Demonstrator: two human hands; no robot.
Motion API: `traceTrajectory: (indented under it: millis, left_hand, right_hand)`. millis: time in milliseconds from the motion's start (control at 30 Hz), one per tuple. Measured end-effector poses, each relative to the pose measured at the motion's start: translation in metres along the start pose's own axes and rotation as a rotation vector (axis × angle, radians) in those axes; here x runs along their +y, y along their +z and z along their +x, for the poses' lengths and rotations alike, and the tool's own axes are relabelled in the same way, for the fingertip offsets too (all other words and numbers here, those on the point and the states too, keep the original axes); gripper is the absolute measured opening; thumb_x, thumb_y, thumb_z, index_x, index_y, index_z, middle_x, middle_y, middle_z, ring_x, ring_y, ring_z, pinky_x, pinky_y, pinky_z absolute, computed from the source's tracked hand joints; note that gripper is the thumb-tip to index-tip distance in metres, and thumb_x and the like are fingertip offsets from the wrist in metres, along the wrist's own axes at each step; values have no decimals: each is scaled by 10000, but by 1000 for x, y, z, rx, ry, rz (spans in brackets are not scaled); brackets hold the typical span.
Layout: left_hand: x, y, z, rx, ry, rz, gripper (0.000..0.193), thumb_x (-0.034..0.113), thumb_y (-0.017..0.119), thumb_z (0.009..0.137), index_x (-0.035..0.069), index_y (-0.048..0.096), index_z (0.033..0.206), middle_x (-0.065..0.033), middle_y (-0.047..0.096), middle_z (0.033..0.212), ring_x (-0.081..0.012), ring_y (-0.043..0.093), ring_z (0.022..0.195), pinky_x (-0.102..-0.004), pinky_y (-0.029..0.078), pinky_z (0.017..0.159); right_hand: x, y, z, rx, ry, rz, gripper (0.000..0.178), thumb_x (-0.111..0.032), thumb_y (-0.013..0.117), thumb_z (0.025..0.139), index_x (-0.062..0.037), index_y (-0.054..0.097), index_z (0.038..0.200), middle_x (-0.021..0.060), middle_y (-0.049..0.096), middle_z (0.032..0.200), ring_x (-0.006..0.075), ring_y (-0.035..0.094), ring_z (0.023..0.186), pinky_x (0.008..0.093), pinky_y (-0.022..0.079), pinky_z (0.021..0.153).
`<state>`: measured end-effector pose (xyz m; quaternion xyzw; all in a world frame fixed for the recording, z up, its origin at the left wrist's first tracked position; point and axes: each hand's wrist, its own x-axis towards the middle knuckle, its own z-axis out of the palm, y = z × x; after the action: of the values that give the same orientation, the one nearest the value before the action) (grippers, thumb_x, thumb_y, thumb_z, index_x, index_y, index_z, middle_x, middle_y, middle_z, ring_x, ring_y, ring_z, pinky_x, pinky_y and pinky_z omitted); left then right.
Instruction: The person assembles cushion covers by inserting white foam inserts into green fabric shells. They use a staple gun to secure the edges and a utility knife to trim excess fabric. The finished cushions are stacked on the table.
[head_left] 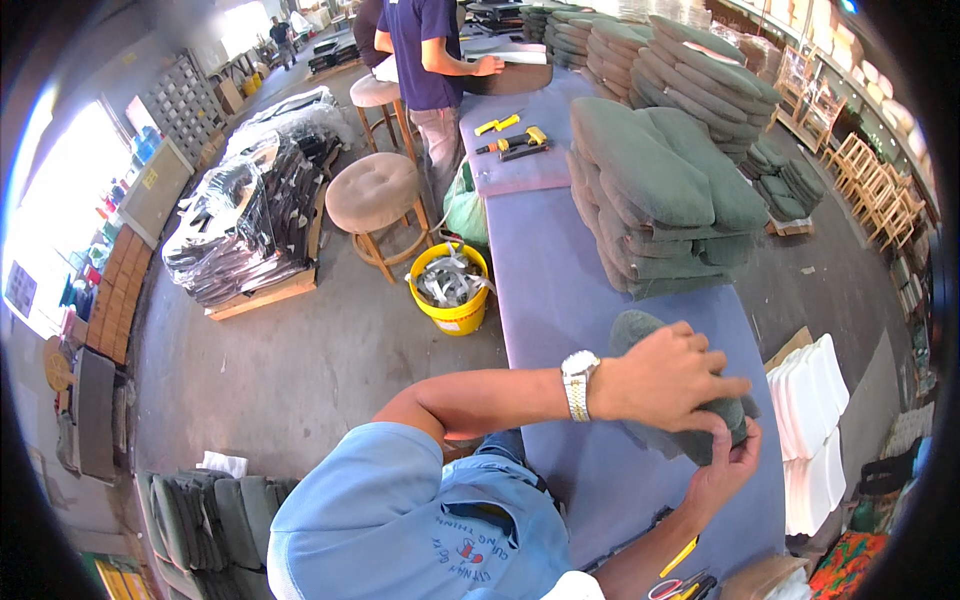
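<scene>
A dark green fabric cushion (638, 328) is held on edge over the blue-grey padded table (575, 455). My left hand (665, 378), with a metal watch on its wrist, reaches across the cushion with its fingers bent over the far side. Lower down, my right hand (725, 462) pinches the cushion's right edge between thumb and fingers. The two hands nearly meet there. Much of the cushion is hidden behind my left hand. Just beyond them stands a tall stack of similar green cushions (655, 190).
Scissors (666, 588) and a yellow-handled tool lie by the near edge. Farther up the table are a yellow-black power tool (520, 140) and a co-worker (425, 60). A yellow bucket (450, 318) of scraps and round stools (375, 188) stand left; white padded pieces (808, 400) are right.
</scene>
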<state>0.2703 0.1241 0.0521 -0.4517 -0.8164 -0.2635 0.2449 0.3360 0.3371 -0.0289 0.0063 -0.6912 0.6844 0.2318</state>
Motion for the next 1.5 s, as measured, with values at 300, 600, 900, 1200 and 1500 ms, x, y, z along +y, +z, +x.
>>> traceTrajectory:
  millis: [300, 600, 900, 1200, 1500]
  left_hand:
    - [5, 7, -4, -63, 72, -53, 462, 514, 677, 903, 116, 675, 1139, -42, 661, 908, -246, 660, 795, -395, 517, 691]
    - [19, 10, -9, -103, 51, -86, 477, 511, 696, 884, 85, 660, 1094, -42, 672, 974, -244, 669, 836, -390, 523, 751]
    - [17, -8, -12, -101, 90, -108, 557, 555, 698, 860, 148, 679, 1240, -51, 701, 1048, -250, 701, 928, -391, 549, 797]
    - [-15, -35, -33, -143, 138, -64, 563, 425, 822, 781, 90, 709, 1220, -80, 742, 1201, -276, 728, 1046, -398, 558, 846]
    - [-13, -33, -37, -63, 129, -58, 315, 273, 832, 814, 35, 739, 999, -107, 766, 969, -300, 745, 896, -387, 562, 780]
  right_hand:
    - [0, -2, -15, -4, 99, 176, 155, -163, 643, 1027, -20, 603, 985, 14, 584, 940, 116, 526, 888, 292, 443, 828]
    - [-15, 3, -31, 15, 97, 157, 244, -222, 524, 1109, -34, 576, 963, 4, 566, 921, 87, 509, 874, 274, 444, 789]
    - [-35, 30, -36, 86, -7, -172, 204, -127, 520, 1088, 11, 592, 956, 2, 564, 887, 59, 470, 843, 246, 402, 726]
    - [-35, 76, -33, -25, -68, -84, 215, -174, 699, 969, -6, 627, 856, 101, 596, 737, 194, 545, 657, 348, 437, 624]
    - [-39, 86, -36, -92, 61, 37, 327, -265, 646, 1021, -17, 600, 814, 140, 592, 676, 240, 523, 579, 373, 414, 550]
